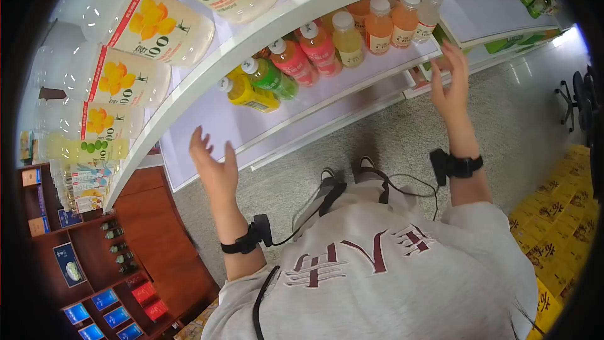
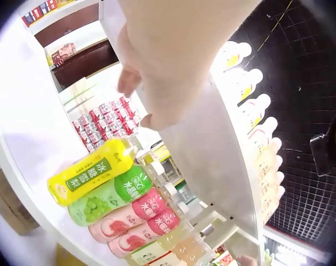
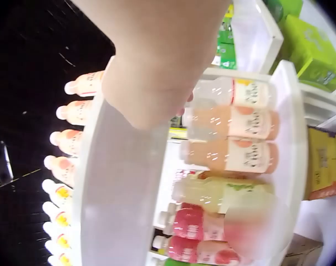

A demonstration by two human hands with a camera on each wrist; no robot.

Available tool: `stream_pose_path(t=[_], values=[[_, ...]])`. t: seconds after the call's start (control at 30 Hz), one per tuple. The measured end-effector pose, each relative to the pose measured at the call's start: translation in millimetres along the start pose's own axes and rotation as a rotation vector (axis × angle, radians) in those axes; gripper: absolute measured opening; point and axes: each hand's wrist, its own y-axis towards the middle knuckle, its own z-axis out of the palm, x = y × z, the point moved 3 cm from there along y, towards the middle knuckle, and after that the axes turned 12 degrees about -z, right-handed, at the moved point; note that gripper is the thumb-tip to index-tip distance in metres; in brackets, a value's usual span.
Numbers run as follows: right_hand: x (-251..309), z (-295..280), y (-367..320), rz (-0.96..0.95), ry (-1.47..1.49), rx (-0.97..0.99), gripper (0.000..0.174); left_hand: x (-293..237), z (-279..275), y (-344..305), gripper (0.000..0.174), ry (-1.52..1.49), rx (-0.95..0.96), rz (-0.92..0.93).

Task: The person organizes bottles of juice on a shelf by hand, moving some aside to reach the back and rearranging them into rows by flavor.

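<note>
In the head view the left hand (image 1: pixel 218 170) is held over the left part of the lower shelf (image 1: pixel 189 141), fingers apart and slightly bent, touching nothing. The right hand (image 1: pixel 452 82) is raised near that shelf's right end, beside a clear-capped bottle (image 1: pixel 428 16), also holding nothing. Between them stands a row of bottles: a yellow one (image 1: pixel 251 94), a green one (image 1: pixel 274 79), pink ones (image 1: pixel 314 50), a pale yellow one (image 1: pixel 348 41) and orange ones (image 1: pixel 379 28). In the left wrist view the left hand (image 2: pixel 162 72) is above the yellow bottle (image 2: pixel 90 172).
A curved upper shelf edge (image 1: pixel 251 34) arches over the row, carrying large C100 bottles (image 1: pixel 148 22). Brown cabinets (image 1: pixel 157 226) stand at the left, yellow cartons (image 1: pixel 560 214) at the right. A wheeled chair base (image 1: pixel 566 101) is on the far right floor.
</note>
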Motion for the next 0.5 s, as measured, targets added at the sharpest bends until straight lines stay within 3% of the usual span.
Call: stream_pose_path(t=[0.07,0.1,0.27,0.33,0.4,0.5], values=[[-6.5,4.4,-38.8,0.086,0.070,0.011,0.036,7.8,7.2,14.5,0.077,-0.159,0.206,-0.362],[-39.9,-25.4,-48.3,0.119,0.109,0.036,0.034,-5.9,57.1,0.9,0.077,-0.329,0.250,-0.430],[-27.4,-2.6,-97.3,0.252,0.267,0.034,0.028,7.8,124.3,30.6,0.082,-0.561,0.259,-0.528],[-21.4,6.9,-104.9,0.208,0.203,0.153,0.025,12.5,147.4,32.9,0.081,-0.756,0.146,-0.411],[-22.6,16.7,-114.8,0.141,0.108,0.194,0.024,25.0,159.9,34.2,0.084,-0.484,0.052,-0.410],[-7.6,20.8,-110.3,0.113,0.223,0.183,0.024,15.4,151.7,32.8,0.083,-0.509,0.007,-0.456]])
